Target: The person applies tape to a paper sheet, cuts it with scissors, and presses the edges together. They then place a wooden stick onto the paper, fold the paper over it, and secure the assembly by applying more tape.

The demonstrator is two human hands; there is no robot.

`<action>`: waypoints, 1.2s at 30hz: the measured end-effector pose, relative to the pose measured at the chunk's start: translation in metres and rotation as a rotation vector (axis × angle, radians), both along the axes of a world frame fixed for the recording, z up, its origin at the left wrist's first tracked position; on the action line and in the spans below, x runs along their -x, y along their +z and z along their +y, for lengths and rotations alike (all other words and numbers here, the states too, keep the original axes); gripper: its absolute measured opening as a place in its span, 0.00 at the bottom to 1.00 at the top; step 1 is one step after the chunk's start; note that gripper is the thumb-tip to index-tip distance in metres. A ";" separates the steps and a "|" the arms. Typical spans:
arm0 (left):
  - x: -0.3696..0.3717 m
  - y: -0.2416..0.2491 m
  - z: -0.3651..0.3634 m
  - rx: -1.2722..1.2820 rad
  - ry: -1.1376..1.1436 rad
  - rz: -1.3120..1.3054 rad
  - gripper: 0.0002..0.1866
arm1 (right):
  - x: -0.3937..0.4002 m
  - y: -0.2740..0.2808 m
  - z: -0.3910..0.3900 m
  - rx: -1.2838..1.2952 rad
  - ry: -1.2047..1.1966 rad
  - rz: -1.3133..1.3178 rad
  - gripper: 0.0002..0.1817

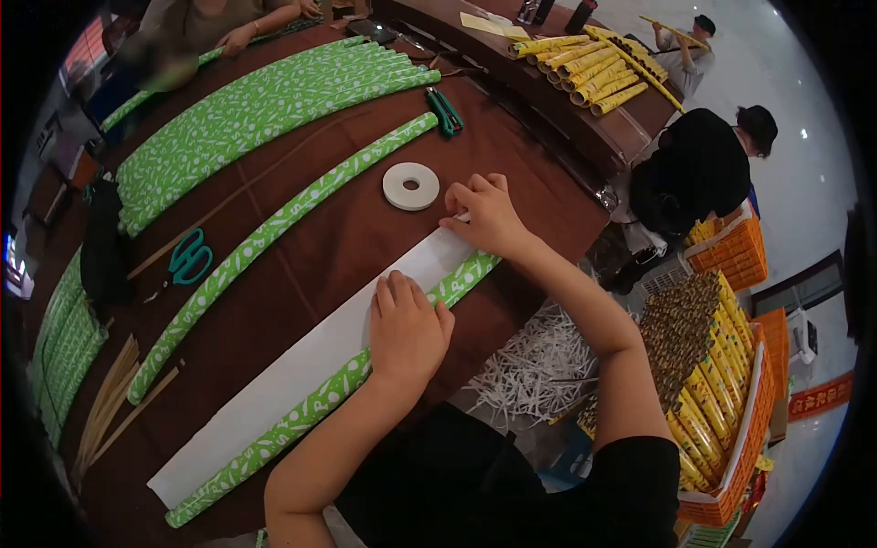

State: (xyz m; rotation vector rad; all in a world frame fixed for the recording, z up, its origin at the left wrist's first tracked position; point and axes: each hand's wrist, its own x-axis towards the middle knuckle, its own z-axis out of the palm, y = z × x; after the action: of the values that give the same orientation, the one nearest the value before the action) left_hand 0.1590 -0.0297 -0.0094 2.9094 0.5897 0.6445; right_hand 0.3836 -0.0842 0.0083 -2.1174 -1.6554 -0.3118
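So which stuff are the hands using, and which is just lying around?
In use:
left hand pressing the green paper roll
right hand on the white sheet

Lying about:
tape ring
teal scissors
finished green rolls
wooden sticks
yellow rolls

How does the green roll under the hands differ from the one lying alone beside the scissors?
The near roll lies half-wrapped on a white sheet, pressed by the left hand and right hand; the lone roll lies bare on the table, untouched. Both share the green-and-white pattern.
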 end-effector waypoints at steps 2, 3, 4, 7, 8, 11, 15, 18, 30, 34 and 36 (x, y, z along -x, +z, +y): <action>-0.001 0.001 0.002 -0.018 -0.025 -0.007 0.27 | 0.000 -0.002 0.000 -0.028 0.007 -0.004 0.15; 0.000 0.002 0.004 -0.005 -0.041 -0.025 0.26 | -0.001 -0.003 0.000 -0.026 0.022 -0.020 0.15; 0.000 0.016 0.009 -0.028 -0.049 -0.010 0.26 | -0.001 -0.004 0.000 -0.049 0.014 -0.006 0.15; -0.018 0.052 0.029 0.298 -0.097 0.352 0.21 | -0.002 -0.006 -0.001 -0.062 0.029 -0.020 0.15; -0.028 0.059 0.039 0.314 -0.114 0.427 0.17 | -0.002 -0.006 -0.002 -0.053 0.026 -0.026 0.15; -0.076 0.059 0.058 0.361 -0.050 0.428 0.10 | -0.005 -0.010 -0.001 -0.059 0.022 -0.035 0.15; -0.113 0.034 0.070 0.385 -0.117 0.342 0.13 | -0.004 -0.008 -0.004 -0.072 0.020 -0.034 0.15; -0.117 0.032 0.072 0.442 -0.082 0.329 0.10 | -0.009 -0.011 -0.005 -0.118 -0.013 -0.069 0.16; -0.117 0.004 0.069 0.545 -0.164 0.044 0.09 | -0.029 0.005 -0.024 -0.081 0.176 0.009 0.13; -0.117 0.012 0.067 0.623 -0.140 0.059 0.09 | -0.026 -0.001 -0.026 -0.150 0.181 -0.036 0.13; -0.117 0.014 0.067 0.667 -0.128 0.071 0.09 | -0.026 -0.005 -0.027 -0.166 0.163 -0.029 0.12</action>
State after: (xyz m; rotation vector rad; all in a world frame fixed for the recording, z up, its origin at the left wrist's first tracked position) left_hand 0.2762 0.0370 0.0044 2.3212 0.4979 0.2564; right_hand 0.4099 -0.1110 0.0038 -1.8533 -1.7422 -0.4142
